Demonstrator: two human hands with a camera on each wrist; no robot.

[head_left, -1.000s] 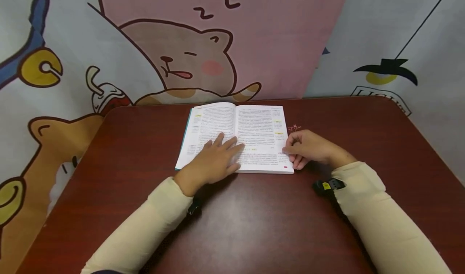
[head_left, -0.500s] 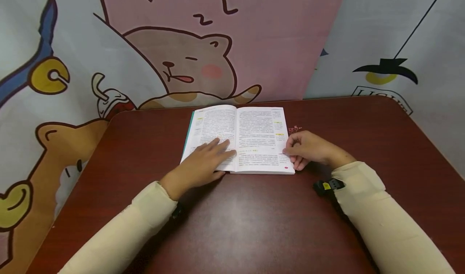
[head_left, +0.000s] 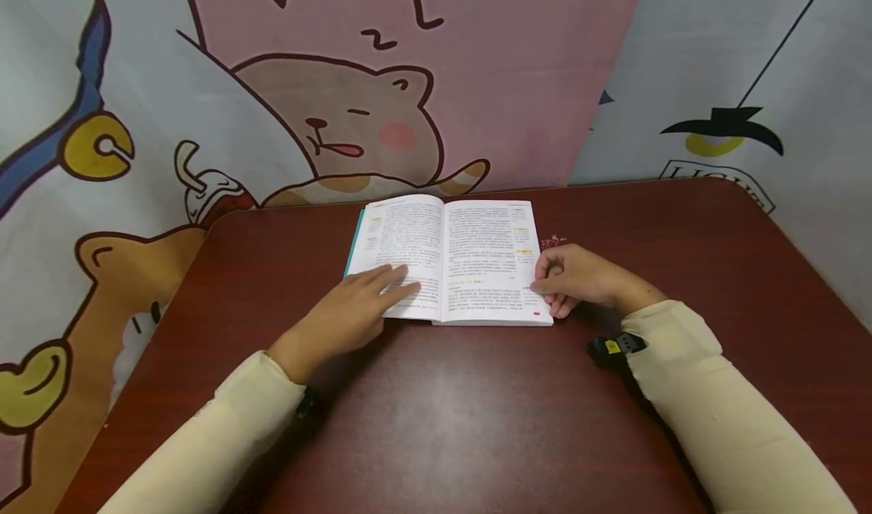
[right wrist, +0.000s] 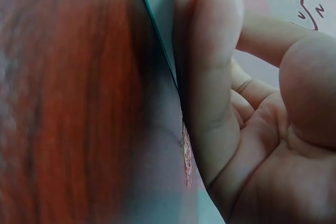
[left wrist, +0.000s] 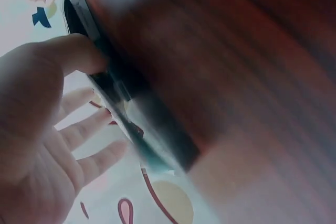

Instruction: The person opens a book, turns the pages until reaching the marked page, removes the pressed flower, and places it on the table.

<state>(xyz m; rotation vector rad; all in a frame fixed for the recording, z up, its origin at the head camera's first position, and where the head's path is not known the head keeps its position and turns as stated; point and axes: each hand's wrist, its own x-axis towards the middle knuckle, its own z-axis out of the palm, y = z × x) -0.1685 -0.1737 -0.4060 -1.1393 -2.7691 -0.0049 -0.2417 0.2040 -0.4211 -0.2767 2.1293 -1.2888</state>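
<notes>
An open book [head_left: 477, 249] with printed text and yellow highlights lies flat at the far middle of the dark red table [head_left: 477, 423]. My left hand [head_left: 354, 309] rests flat on the lower part of the left page, fingers straight and spread. The left wrist view is blurred and shows that hand [left wrist: 47, 145] beside the book's edge [left wrist: 136, 124]. My right hand [head_left: 579, 279] sits at the book's right edge, its thumb on the page margin and its fingers curled against the edge. In the right wrist view those curled fingers [right wrist: 210, 77] press against the book's edge [right wrist: 157, 3].
A cartoon-printed cloth backdrop [head_left: 341, 113] hangs right behind the table's far edge. A black wrist-worn device [head_left: 616, 347] shows at my right cuff. A small pink mark [head_left: 553, 239] is on the table beside the book's right side.
My left hand has slid left and back toward me, from near the spine to the left page's lower part. The right hand and the book have stayed in place.
</notes>
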